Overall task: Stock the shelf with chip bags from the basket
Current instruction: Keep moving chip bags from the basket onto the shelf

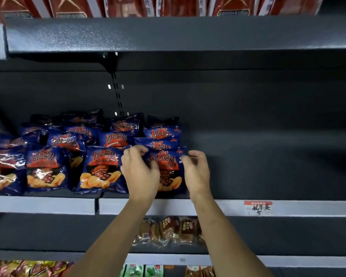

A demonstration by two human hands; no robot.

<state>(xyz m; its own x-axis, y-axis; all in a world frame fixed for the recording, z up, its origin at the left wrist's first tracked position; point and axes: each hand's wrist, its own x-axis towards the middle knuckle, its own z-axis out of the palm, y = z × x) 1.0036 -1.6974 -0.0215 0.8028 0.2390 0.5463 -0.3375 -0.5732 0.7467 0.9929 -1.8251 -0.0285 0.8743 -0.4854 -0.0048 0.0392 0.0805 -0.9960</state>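
A blue chip bag [169, 170] with red lettering stands at the front of the dark shelf [268, 172], at the right end of the row. My left hand [140, 170] pinches its left upper edge with curled fingers. My right hand [197, 170] curls round its right edge. Several more blue chip bags [100, 168] stand in rows to the left and behind it. The basket is out of view.
The shelf's right half is bare dark metal. A white price rail [298, 207] with a red-topped tag [258, 207] runs along the front edge. Wrapped brown cakes [168, 228] lie on the shelf below. Red boxes [128, 6] fill the shelf above.
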